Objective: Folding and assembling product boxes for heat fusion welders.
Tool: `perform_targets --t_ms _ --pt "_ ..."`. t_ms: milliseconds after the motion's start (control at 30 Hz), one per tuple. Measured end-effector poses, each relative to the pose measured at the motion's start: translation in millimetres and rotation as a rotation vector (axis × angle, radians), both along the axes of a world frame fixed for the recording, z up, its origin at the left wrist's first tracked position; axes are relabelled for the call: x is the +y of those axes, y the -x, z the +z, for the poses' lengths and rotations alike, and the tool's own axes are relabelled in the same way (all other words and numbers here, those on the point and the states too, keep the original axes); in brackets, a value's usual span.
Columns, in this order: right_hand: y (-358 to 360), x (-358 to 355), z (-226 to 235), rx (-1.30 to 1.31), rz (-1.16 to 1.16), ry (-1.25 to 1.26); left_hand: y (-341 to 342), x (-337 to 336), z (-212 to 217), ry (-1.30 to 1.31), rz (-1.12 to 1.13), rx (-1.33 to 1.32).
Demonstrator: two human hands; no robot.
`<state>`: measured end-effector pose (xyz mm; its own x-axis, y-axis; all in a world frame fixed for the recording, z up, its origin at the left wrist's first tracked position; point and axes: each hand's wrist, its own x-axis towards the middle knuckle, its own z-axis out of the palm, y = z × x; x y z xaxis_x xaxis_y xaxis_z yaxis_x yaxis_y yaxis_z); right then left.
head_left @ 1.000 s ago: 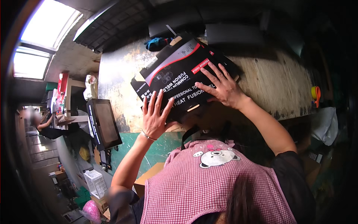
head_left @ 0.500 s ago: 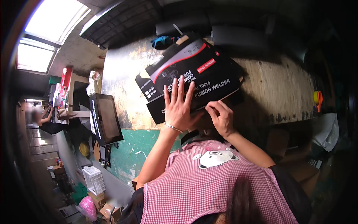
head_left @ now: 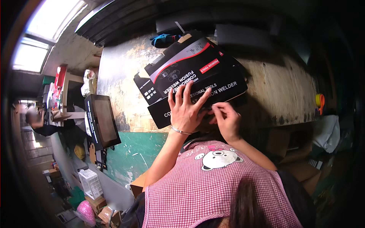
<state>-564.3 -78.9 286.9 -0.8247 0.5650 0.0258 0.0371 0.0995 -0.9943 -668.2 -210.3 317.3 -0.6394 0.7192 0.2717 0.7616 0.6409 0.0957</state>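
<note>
A flat black cardboard box [head_left: 190, 72] with a red stripe and white lettering lies on a worn, stained workbench [head_left: 273, 87]. My left hand [head_left: 186, 110], with a thin bracelet at the wrist, rests flat on the box's near part with its fingers spread. My right hand [head_left: 227, 121] is just to its right at the box's near edge, its fingertips pinched on that edge. The box's near edge is partly hidden behind both hands. My pink checked top fills the lower view.
A dark monitor [head_left: 102, 122] stands at the bench's left end. A blue cloth [head_left: 164, 38] lies behind the box. An orange-yellow object [head_left: 319, 101] hangs at the right. A white crate [head_left: 90, 183] and cardboard boxes [head_left: 294, 152] sit below. Another person [head_left: 37, 118] is far left.
My right hand came down from the box's far right corner to its near edge. My left hand slid up onto the box top. The box shifted slightly.
</note>
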Motion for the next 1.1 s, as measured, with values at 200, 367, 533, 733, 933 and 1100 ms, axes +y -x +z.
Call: perform_targets --t_ms 200,367,533,733,933,1100 --pt "-20 42 27 0.073 -0.093 0.020 25 -34 26 -0.128 0.058 -0.060" --pt "-16 94 13 -0.051 -0.172 -0.202 55 -147 49 -0.267 0.301 0.037" --pt "34 130 -40 -0.096 -0.101 -0.265 102 -278 2 0.025 0.829 0.114" --pt "143 147 -93 -0.034 0.092 -0.796 153 -324 -66 0.317 1.235 0.030" --pt "188 172 -158 -0.363 0.050 -0.889 139 -192 -126 -0.391 0.716 0.052" --pt "181 176 -153 -0.302 0.131 -0.593 143 -139 -205 -0.977 0.933 -0.812"
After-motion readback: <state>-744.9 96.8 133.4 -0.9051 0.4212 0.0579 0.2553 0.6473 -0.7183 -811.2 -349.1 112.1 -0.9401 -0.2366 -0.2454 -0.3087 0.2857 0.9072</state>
